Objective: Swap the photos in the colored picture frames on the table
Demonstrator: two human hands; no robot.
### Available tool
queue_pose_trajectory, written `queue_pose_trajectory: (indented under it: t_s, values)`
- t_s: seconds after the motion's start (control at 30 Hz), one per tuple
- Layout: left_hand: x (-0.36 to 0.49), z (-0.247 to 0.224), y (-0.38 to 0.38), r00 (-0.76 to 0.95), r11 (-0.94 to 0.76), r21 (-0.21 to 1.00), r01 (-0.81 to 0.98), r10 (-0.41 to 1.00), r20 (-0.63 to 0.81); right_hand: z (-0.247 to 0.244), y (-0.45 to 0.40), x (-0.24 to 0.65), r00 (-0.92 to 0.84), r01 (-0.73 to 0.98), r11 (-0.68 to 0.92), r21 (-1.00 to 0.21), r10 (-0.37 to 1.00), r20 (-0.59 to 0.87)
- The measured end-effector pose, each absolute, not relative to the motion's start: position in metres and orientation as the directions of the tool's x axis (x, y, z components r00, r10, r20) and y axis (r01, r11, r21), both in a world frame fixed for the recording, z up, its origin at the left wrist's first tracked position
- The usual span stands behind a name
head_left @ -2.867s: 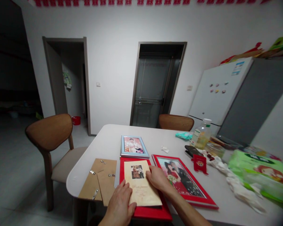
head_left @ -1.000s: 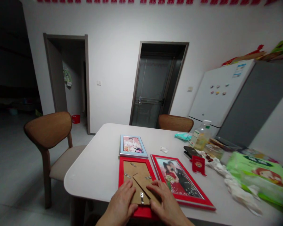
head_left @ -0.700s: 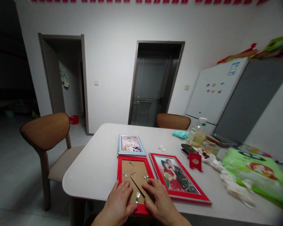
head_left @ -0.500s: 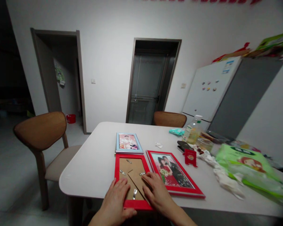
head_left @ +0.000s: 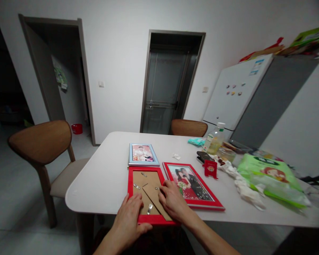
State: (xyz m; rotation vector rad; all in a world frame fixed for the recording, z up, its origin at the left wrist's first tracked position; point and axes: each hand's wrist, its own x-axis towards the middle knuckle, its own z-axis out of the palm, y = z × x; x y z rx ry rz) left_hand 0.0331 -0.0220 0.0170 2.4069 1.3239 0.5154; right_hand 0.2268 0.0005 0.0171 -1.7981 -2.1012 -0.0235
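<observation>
From my seat I take the face-down red frame (head_left: pixel 130 182) as my landmark — it lies at the near edge of the white table (head_left: pixel 103 184), brown backing board (head_left: pixel 149 177) up. My left hand (head_left: pixel 129 216) grips its left near corner, thumb along the near edge. My right hand (head_left: pixel 172 200) rests on its right side, fingers bent over the board — whether they pinch anything, I can't tell. Beyond the frame lies the blue frame (head_left: pixel 143 155); right of it, the red-framed couple photo (head_left: pixel 192 186).
</observation>
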Motion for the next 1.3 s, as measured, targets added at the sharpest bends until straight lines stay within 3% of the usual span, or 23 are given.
queue_pose_trajectory:
  t_s: [0.17,0.33,0.63,0.97,1.3]
  values:
    - [0.032,0.015,-0.021,0.508,-0.518,0.466,0.717,0.846,0.159,0.022,-0.020,0.218,-0.263,0.885,0.366,-0.289,0.903,0.340]
    - [0.032,0.009,-0.020,0.515,-0.542,0.469,0.697,0.834,0.198,0.032,-0.041,0.206,-0.500,0.773,0.567,-0.285,0.820,0.278]
    - [0.031,-0.002,-0.017,0.520,-0.576,0.480,0.662,0.814,0.259,0.029,-0.044,0.211,-0.572,0.759,0.617,-0.209,0.784,0.241]
    - [0.028,0.003,-0.016,0.525,-0.543,0.516,0.662,0.828,0.197,0.028,-0.007,0.195,-0.482,0.766,0.551,-0.332,0.833,0.271]
    - [0.020,0.008,-0.016,0.529,-0.535,0.545,0.646,0.828,0.186,0.018,0.039,0.170,-0.511,0.818,0.541,-0.196,0.839,0.185]
